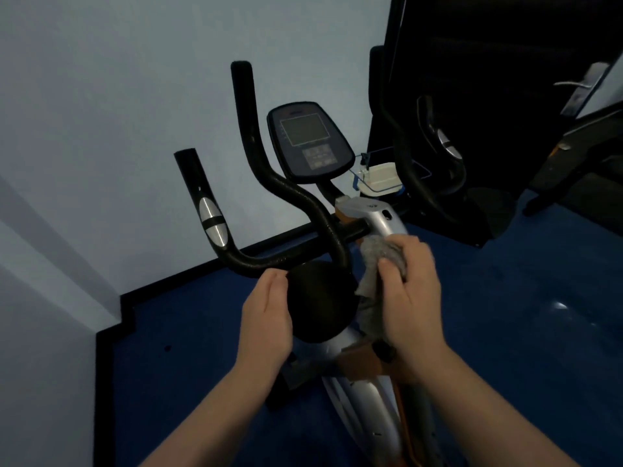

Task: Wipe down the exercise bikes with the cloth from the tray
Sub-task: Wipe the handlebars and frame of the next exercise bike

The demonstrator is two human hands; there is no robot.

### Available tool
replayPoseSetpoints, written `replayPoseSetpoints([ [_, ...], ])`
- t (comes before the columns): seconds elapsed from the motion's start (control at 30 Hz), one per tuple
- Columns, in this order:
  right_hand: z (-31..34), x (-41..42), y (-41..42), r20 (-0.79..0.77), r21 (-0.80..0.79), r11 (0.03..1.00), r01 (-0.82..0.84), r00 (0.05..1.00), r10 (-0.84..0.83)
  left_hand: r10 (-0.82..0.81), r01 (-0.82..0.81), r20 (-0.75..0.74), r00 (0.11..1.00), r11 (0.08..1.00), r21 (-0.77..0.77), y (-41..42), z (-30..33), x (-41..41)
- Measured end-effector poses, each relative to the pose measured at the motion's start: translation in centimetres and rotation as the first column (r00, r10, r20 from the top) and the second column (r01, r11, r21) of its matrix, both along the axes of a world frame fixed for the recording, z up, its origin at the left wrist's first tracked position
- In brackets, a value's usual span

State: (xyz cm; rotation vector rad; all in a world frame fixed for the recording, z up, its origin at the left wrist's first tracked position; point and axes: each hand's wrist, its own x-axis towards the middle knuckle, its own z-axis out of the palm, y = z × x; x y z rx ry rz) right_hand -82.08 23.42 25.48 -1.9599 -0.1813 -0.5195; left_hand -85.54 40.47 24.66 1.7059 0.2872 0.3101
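Observation:
An exercise bike point(384, 224) with a silver frame stands in front of me, with black handlebars point(296, 197) and a dark console point(308, 141). My right hand point(411, 291) grips a bunched grey cloth point(381, 252) against the silver frame just below the handlebar stem; a loose end of the cloth hangs down. My left hand point(266, 311) rests with straight fingers against the left side of a round black part point(320, 301) under the handlebars. A white tray point(379, 178) in a blue wire holder sits behind the bike.
A pale wall lies left and ahead, with a black skirting. The floor point(505, 332) is blue. A second dark machine point(435, 156) stands at the right, close to the bike. A door handle point(583, 84) shows at the far upper right.

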Motion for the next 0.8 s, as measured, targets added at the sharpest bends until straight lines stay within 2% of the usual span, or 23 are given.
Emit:
replayPoseSetpoints([
  [0.1, 0.0, 2.1, -0.5, -0.017, -0.059, 0.998, -0.025, 1.0, 0.024, 0.053, -0.068, 0.097, 0.994, 0.984, 0.167, 0.7, 1.1, 0.4],
  [0.23, -2.2, 2.7, 0.8, -0.092, -0.039, 0.985, -0.168, 0.982, 0.164, 0.048, -0.078, 0.122, 0.991, 0.963, 0.256, 0.8, 3.1, 2.9],
  [0.33, -3.0, 2.9, 1.4, 0.009, -0.029, 0.987, -0.161, 0.987, 0.161, -0.002, -0.033, 0.066, 0.998, 0.848, 0.529, 0.4, 3.4, 4.5],
  [0.4, -1.7, 5.1, 2.1, 0.033, -0.096, 0.974, -0.205, 0.977, 0.209, -0.002, -0.011, 0.021, 1.0, 0.793, 0.609, 0.3, 3.3, 4.9],
  [0.5, 0.9, 8.3, 3.7, 0.029, -0.183, 0.961, -0.205, 0.976, 0.214, 0.026, -0.015, -0.005, 1.0, 0.735, 0.678, 0.5, 3.2, 5.1],
  [0.67, -1.8, 4.6, 1.8, 0.03, -0.042, 0.96, -0.276, 0.96, 0.277, 0.072, -0.016, -0.058, 0.996, 0.753, 0.658, 0.4, 3.0, 5.0],
  [0.8, 0.6, 9.0, 3.6, 0.03, -0.236, 0.921, -0.311, 0.945, 0.327, 0.088, -0.011, -0.084, 0.993, 0.748, 0.664, 0.4, 3.2, 5.4],
])
